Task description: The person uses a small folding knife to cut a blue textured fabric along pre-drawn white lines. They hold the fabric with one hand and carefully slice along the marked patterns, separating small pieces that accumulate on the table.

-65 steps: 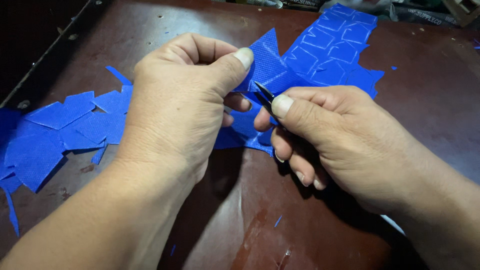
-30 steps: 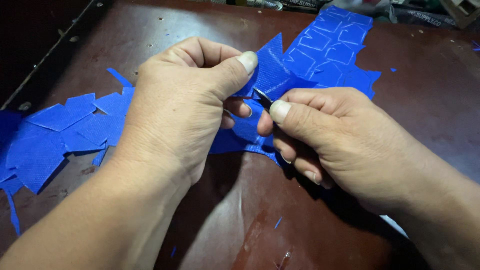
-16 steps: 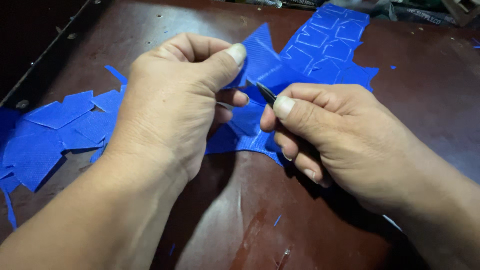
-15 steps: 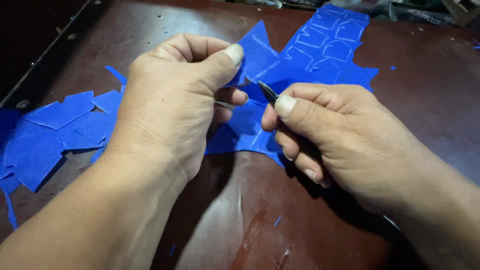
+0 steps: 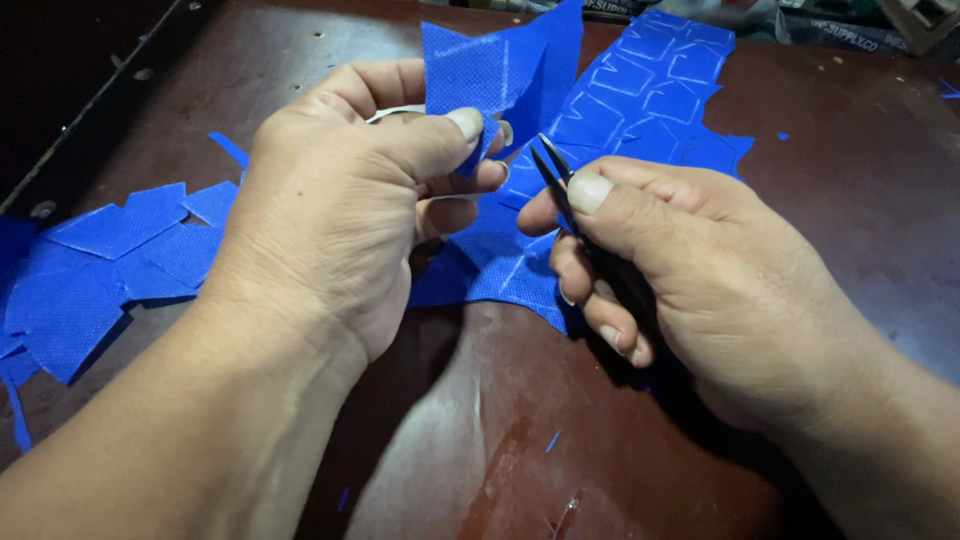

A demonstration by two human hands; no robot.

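My left hand [image 5: 345, 215] pinches a cut piece of blue woven fabric [image 5: 490, 70] between thumb and fingers and holds it upright above the table. My right hand [image 5: 700, 280] grips small black scissors [image 5: 555, 180], whose blades point up and left, just right of the pinched piece and slightly apart from it. Beneath both hands lies a larger blue fabric sheet [image 5: 650, 100] marked with pale chalk lines in a grid of shapes.
A pile of cut blue pieces [image 5: 110, 260] lies on the dark brown table [image 5: 480, 430] at the left. Small blue scraps dot the tabletop. The table's left edge runs diagonally by a dark gap. Clutter sits along the far edge.
My left hand has lifted a separated blue piece up from the sheet. The scissors have drawn back slightly to the right.
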